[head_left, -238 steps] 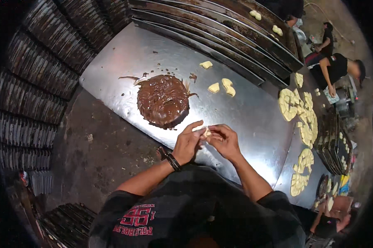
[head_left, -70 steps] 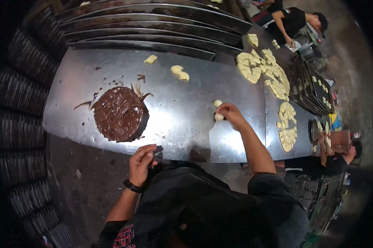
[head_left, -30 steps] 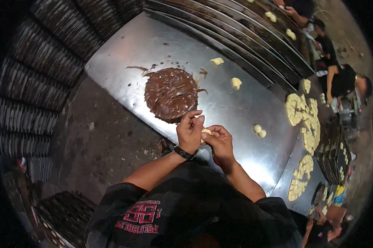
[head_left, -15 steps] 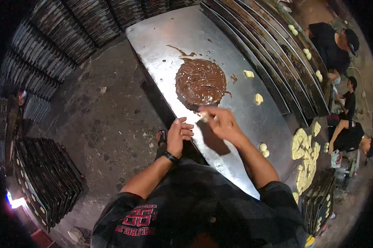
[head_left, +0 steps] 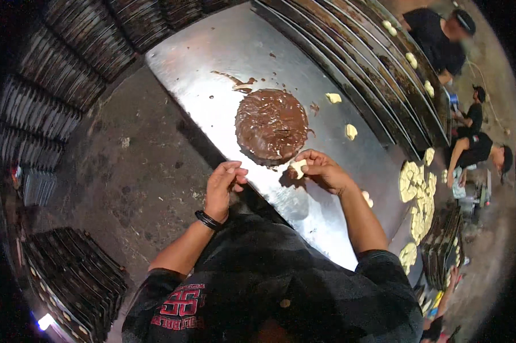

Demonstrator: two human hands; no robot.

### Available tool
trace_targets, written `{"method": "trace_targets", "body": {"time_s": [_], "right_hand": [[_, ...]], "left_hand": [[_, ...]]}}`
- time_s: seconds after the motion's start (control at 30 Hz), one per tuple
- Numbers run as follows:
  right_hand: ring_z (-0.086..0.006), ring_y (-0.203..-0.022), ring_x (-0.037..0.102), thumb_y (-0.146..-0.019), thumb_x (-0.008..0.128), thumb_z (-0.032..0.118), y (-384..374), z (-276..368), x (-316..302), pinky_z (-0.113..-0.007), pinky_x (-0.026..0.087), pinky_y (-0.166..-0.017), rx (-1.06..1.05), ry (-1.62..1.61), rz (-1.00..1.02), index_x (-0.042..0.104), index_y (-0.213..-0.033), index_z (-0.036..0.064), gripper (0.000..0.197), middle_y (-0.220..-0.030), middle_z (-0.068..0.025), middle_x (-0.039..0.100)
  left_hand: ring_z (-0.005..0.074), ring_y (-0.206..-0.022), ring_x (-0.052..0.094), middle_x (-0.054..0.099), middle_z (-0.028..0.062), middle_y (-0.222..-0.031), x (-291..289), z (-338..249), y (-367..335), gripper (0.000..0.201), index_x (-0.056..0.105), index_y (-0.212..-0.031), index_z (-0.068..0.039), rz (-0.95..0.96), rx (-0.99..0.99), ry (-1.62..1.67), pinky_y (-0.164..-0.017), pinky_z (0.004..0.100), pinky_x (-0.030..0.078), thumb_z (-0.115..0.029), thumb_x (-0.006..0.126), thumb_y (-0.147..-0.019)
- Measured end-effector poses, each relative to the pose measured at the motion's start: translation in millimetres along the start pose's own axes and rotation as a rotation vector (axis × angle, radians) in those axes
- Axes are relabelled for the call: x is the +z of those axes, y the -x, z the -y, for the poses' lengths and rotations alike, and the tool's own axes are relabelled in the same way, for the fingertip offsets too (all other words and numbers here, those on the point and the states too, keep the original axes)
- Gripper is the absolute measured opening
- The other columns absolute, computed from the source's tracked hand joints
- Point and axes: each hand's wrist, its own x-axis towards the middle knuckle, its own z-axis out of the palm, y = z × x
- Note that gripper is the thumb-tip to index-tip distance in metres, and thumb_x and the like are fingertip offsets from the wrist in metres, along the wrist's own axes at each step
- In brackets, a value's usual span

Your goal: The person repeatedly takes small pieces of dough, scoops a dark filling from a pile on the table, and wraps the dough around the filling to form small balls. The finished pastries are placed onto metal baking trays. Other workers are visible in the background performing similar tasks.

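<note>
A round mass of glossy brown chocolate spread (head_left: pixel 271 124) sits on the metal table (head_left: pixel 204 51). Just below its near edge, my right hand (head_left: pixel 328 173) pinches a small pale piece of dough (head_left: pixel 300 166) between thumb and fingers. Brown spread coats the lower left side of that piece. My left hand (head_left: pixel 221 186), with a dark band at its wrist, hovers by the table's left edge. Its fingers are loosely bent and apart, holding nothing. Two small dough pieces, one farther off (head_left: pixel 333 98) and one nearer (head_left: pixel 350 132), lie right of the chocolate.
Long dark trays (head_left: pixel 349 68) are stacked along the table's right side. More dough (head_left: pixel 421 200) is piled at the right. Tray racks stand far left and lower left (head_left: pixel 78 280). Several people (head_left: pixel 478 151) are on the right. Concrete floor (head_left: pixel 138 148) lies left of the table.
My right hand has drawn slightly right and down from the chocolate's edge, its dough piece now plainly in sight with brown on it. My left hand has shifted a little left. The view has turned slightly.
</note>
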Motion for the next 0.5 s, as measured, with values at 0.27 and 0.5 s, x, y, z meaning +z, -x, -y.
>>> {"method": "trace_targets", "body": {"time_s": [0.27, 0.5], "right_hand": [[-0.0261, -0.09, 0.061, -0.078, 0.057, -0.005, 74, -58, -6, -0.032, 0.053, -0.073, -0.171, -0.803, -0.002, 0.049, -0.119, 0.0076, 0.044, -0.106, -0.0169, 0.057], [-0.0209, -0.084, 0.063, -0.081, 0.051, -0.009, 124, -110, -54, -0.027, 0.056, -0.071, -0.089, -0.745, -0.152, 0.046, -0.122, 0.001, 0.042, -0.108, -0.0173, 0.057]], "left_hand": [[0.0182, -0.094, 0.058, 0.06, 0.0094, -0.108, 111, 40, -13, 0.042, 0.053, -0.118, 0.001, 0.488, -0.255, -0.069, -0.078, 0.0298, 0.046, -0.033, 0.042, -0.095], [0.0102, -0.078, 0.058, 0.063, 0.0066, -0.09, 147, 90, 12, 0.016, 0.059, -0.101, 0.001, 0.338, -0.279, -0.005, -0.062, 0.0224, 0.047, -0.005, 0.056, -0.087]]}}
